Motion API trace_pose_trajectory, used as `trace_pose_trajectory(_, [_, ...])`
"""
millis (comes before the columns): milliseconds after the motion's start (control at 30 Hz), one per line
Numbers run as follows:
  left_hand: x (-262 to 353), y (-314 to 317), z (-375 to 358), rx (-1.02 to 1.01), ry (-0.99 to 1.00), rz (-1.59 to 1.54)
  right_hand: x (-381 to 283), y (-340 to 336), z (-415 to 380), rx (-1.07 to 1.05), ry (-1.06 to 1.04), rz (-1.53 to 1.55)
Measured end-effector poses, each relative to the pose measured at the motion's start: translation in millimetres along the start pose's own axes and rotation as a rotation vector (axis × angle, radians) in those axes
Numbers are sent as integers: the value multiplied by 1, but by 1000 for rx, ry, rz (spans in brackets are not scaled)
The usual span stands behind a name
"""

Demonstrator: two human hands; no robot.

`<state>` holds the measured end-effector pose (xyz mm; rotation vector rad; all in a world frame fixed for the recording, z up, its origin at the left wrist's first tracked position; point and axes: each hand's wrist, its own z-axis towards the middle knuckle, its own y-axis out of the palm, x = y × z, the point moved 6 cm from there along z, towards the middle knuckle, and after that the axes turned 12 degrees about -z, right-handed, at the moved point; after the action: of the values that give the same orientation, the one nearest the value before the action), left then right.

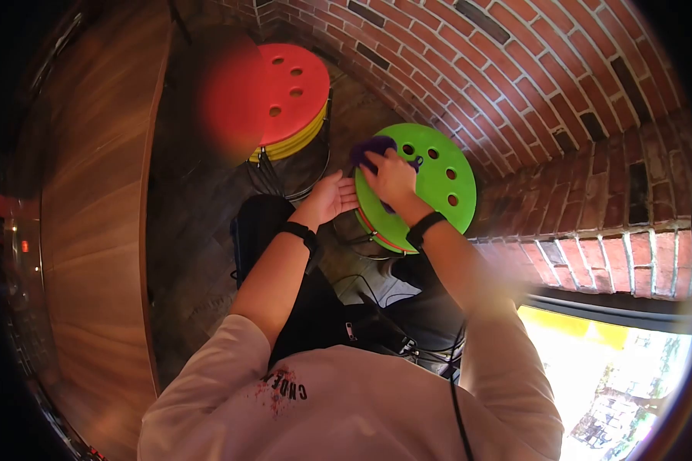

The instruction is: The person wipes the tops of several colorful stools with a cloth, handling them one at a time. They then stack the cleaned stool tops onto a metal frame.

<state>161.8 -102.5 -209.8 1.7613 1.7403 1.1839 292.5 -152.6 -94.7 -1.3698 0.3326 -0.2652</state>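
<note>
A round green stool seat (430,203) with several holes sits in front of me, close to the brick wall. My right hand (392,180) is closed on a purple cloth (374,146), pressing it against the seat top near the far left rim. Part of the cloth is hidden under the fingers. At the seat's left edge is my left hand (332,197), palm turned up and fingers stretched out, the tips at the rim. Under the green seat an orange edge (369,224) shows.
Beyond my left hand stands a red stool (304,104) stacked on yellow ones (307,137), partly blurred. A wooden tabletop (92,230) runs along the left. The brick wall (469,69) borders the right. A black cable (455,384) hangs over my shirt.
</note>
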Motion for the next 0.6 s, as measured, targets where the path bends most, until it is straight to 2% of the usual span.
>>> trace_pose_trajectory(133, [1,6,-2,-27,6,53,7,3,35,-41,75,-83])
trace_pose_trajectory(267, [1,11,-7,-28,44,107,59,8,53,-45,293,-105])
trace_pose_trajectory(433, [3,15,-9,-47,45,185,141,0,30,-45,503,-175])
trace_pose_trajectory(600, [3,9,-4,-63,53,197,185,-4,-12,12,567,-240])
